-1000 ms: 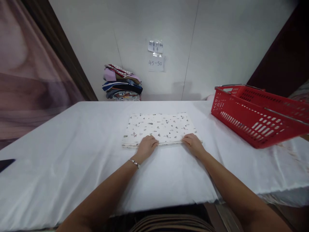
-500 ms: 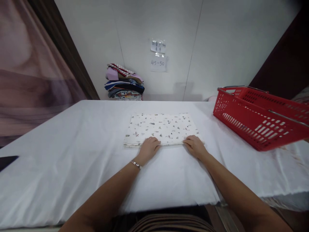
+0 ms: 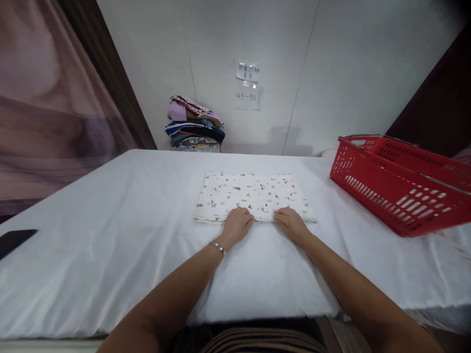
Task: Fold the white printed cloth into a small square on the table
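A folded white cloth (image 3: 253,190) with small grey and brown motifs lies flat on the white-covered table, its layered near edge facing me. My left hand (image 3: 237,226) grips that edge left of its middle, fingers curled together on top and the thumb at the fold. On the same edge, a short way to the right, my right hand (image 3: 292,224) is closed in a similar pinch. The undersides of both hands are hidden. A bracelet (image 3: 218,247) circles my left wrist.
A red plastic basket (image 3: 390,206) with metal handles stands on the table's right side. Folded textiles (image 3: 195,130) are piled beyond the far edge, against the wall. A dark flat object (image 3: 16,240) lies at the left. Paper signs (image 3: 247,98) hang on the wall.
My hands have come closer together along the cloth's near edge, the right one sliding inward. The whole view has shifted slightly, showing more of the dark object at the left.
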Motion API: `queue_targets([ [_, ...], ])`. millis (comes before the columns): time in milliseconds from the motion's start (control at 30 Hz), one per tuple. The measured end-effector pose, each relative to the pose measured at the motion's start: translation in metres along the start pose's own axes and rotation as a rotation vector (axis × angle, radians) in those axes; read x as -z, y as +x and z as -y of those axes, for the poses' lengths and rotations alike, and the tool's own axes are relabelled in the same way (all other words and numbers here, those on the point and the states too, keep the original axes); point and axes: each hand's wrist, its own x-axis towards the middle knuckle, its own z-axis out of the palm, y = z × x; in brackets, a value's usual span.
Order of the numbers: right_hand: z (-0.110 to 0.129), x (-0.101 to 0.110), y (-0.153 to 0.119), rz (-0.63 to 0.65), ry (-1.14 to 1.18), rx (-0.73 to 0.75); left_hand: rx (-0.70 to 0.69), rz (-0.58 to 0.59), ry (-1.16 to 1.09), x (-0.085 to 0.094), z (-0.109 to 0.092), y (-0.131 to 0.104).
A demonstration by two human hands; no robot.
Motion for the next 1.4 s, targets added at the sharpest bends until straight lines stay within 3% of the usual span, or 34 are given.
queue_targets([
  [167,0.003,0.002,-0.004,0.047,-0.028,0.037,-0.06,0.038,0.047,0.001,0.001,-0.005],
  [367,0.015,-0.008,0.013,0.078,0.014,0.129,-0.053,0.074,0.056,0.013,0.01,-0.013],
  [533,0.031,-0.023,0.031,0.086,0.074,0.162,0.037,0.087,0.184,0.042,0.04,-0.031],
  [667,0.049,-0.029,0.045,0.116,0.125,0.15,0.126,0.069,0.251,0.074,0.073,-0.056],
  [767,0.063,-0.034,0.056,0.136,0.158,0.127,0.153,0.029,0.228,0.089,0.091,-0.074],
  [1000,0.086,-0.048,0.077,0.132,0.218,0.032,0.199,-0.067,0.093,0.083,0.1,-0.079],
  [1200,0.088,-0.053,0.077,0.1,0.253,-0.006,0.193,-0.184,0.011,0.079,0.1,-0.082],
  [1400,0.088,-0.051,0.074,0.139,0.121,0.131,0.148,-0.11,0.005,0.079,0.099,-0.091],
])
